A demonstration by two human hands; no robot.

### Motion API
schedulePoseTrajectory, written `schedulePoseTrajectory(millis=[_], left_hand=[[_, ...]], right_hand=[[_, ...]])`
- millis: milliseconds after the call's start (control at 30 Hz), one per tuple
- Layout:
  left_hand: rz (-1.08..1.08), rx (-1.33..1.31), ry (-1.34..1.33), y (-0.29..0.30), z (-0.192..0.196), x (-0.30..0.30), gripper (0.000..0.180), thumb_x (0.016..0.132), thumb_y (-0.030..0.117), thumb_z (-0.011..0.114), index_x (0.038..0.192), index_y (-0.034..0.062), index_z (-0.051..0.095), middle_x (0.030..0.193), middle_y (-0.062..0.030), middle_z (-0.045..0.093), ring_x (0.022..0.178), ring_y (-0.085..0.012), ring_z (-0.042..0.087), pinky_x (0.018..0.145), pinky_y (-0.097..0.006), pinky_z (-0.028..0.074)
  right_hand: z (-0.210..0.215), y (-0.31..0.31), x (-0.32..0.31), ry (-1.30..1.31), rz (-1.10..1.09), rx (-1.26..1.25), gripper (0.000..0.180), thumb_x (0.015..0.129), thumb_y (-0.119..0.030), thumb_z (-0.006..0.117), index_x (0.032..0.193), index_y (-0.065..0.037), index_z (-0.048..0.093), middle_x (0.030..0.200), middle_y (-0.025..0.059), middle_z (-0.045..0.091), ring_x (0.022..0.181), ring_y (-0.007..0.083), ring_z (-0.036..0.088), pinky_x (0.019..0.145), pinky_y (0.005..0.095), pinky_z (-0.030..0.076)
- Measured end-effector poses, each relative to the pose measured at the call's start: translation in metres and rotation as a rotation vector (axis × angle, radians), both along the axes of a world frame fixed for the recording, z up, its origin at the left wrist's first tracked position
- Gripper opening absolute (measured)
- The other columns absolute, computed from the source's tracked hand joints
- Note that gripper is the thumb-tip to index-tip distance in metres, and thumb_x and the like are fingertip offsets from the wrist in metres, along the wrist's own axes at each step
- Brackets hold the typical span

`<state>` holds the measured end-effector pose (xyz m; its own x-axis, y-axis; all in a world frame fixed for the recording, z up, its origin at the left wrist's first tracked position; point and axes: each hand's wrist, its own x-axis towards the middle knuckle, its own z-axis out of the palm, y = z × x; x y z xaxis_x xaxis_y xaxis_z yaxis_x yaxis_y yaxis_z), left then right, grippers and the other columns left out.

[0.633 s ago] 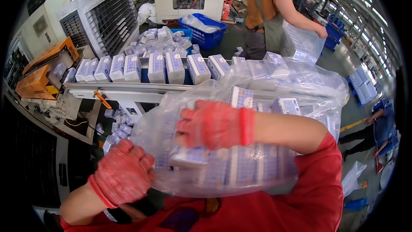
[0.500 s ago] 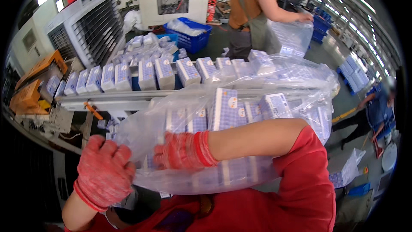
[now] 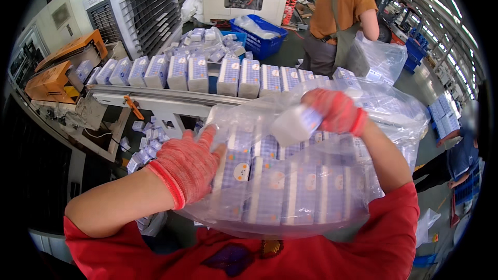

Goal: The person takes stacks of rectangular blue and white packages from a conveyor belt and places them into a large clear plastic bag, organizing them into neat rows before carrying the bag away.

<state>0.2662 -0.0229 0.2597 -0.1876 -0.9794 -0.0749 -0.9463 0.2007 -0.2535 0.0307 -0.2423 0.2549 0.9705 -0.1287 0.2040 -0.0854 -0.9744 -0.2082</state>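
A large clear plastic bag (image 3: 223, 215) lies before me with rows of blue-and-white checked tissue packs (image 3: 267, 189) inside. My right hand (image 3: 337, 111), in a red knit glove and blurred by motion, grips one tissue pack (image 3: 293, 127) above the packed rows, its white end toward me. My left hand (image 3: 189, 168), gloved alike, rests at the bag's left edge with fingers spread, beside the nearest packs. Whether any film is pinched under its fingertips is hidden. Beyond the bag, a line of similar packs (image 3: 177, 72) stands upright on a conveyor (image 3: 171, 95).
Loose packs heap behind the conveyor near a blue crate (image 3: 264, 41). More packs (image 3: 148, 148) lie below it. An orange machine part (image 3: 54, 80) sits at the line's left end. A co-worker (image 3: 342, 15) handles another filled bag (image 3: 376, 59); another person (image 3: 459, 150) is at right.
My right hand has moved from the bag's near left up to its far side and now holds a pack. My left hand has shifted right and its fingers have spread. The view has shifted.
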Motion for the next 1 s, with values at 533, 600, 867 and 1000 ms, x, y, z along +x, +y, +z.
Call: schedulePoseTrajectory(millis=[533,600,867,1000], left_hand=[[0.422,-0.409,1.606,-0.013,-0.070,0.080,0.014,0.075,0.014,0.058,0.083,0.0020,0.059,0.062,-0.0014,0.053,0.055,-0.0079,0.048,0.051,-0.021,0.038],[0.439,-0.488,1.826,-0.012,-0.056,0.081,0.016,0.076,0.014,0.058,0.087,0.0022,0.060,0.062,0.0014,0.052,0.056,-0.0046,0.045,0.051,-0.018,0.036],[0.298,-0.699,1.417,-0.013,-0.023,0.083,0.016,0.076,0.007,0.052,0.090,0.0054,0.060,0.067,0.0005,0.052,0.057,-0.0098,0.046,0.055,-0.020,0.036],[-0.320,-0.466,0.991,-0.021,0.012,0.039,0.021,0.069,0.000,0.050,0.086,0.0093,0.059,0.077,-0.0079,0.054,0.071,-0.0232,0.055,0.067,-0.029,0.043]], right_hand=[[-0.001,0.104,0.123,-0.082,0.337,-0.609,0.025,0.067,-0.021,0.049,0.091,-0.016,0.047,0.093,0.0019,0.047,0.094,0.0198,0.045,0.066,0.0392,0.042],[0.011,0.115,0.136,0.153,0.370,-0.634,0.024,0.069,-0.022,0.047,0.092,-0.017,0.047,0.098,0.0019,0.047,0.093,0.0169,0.045,0.068,0.0385,0.041],[-0.045,0.120,0.168,0.368,0.524,-0.221,0.043,0.066,-0.024,0.055,0.107,-0.015,0.046,0.112,0.0016,0.044,0.108,0.0195,0.038,0.080,0.0458,0.033],[-0.043,0.094,0.131,0.149,0.430,0.291,0.049,0.067,-0.020,0.054,0.114,-0.012,0.040,0.110,0.0063,0.048,0.101,0.0217,0.045,0.084,0.0455,0.035]])
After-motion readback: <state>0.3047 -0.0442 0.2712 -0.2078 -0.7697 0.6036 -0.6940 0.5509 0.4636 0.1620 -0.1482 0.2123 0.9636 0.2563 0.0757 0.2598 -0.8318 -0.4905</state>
